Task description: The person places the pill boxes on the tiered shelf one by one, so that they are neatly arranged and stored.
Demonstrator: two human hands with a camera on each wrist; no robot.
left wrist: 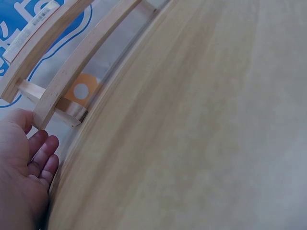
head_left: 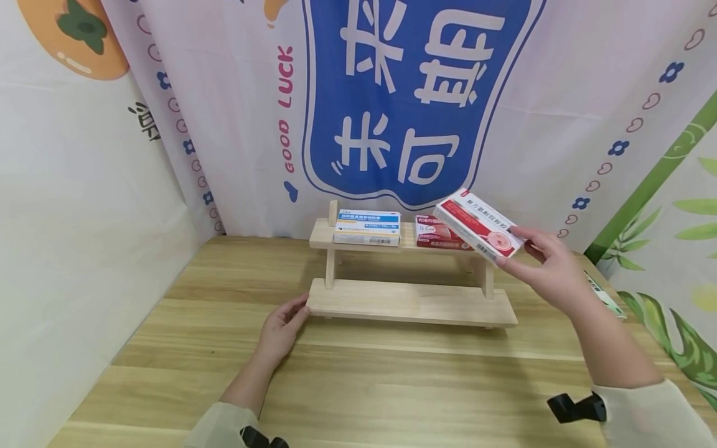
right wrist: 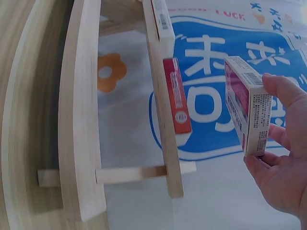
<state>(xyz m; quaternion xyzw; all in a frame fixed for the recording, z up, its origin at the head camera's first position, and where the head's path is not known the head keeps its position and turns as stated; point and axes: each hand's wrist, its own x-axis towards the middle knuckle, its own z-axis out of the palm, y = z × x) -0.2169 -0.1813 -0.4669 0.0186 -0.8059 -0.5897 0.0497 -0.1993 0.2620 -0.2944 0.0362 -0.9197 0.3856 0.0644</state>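
Observation:
A two-tier wooden stand [head_left: 411, 303] stands on the table. My left hand [head_left: 279, 331] grips the left end of its lower board; the left wrist view has the thumb against the board's end, the other fingers curled below. My right hand [head_left: 554, 274] holds a white and red medicine box [head_left: 478, 224] by its right end, tilted, above the right part of the upper board. In the right wrist view this box [right wrist: 248, 105] is apart from the stand. On the upper board sit a blue and white medicine box [head_left: 366, 228] and a red medicine box [head_left: 434, 233], partly hidden behind the held one.
A green and white box [head_left: 605, 295] lies at the table's right side, partly hidden behind my right forearm. Behind the stand hangs a printed cloth [head_left: 246, 124] with a blue sign. The wooden table [head_left: 392, 379] extends in front of the stand.

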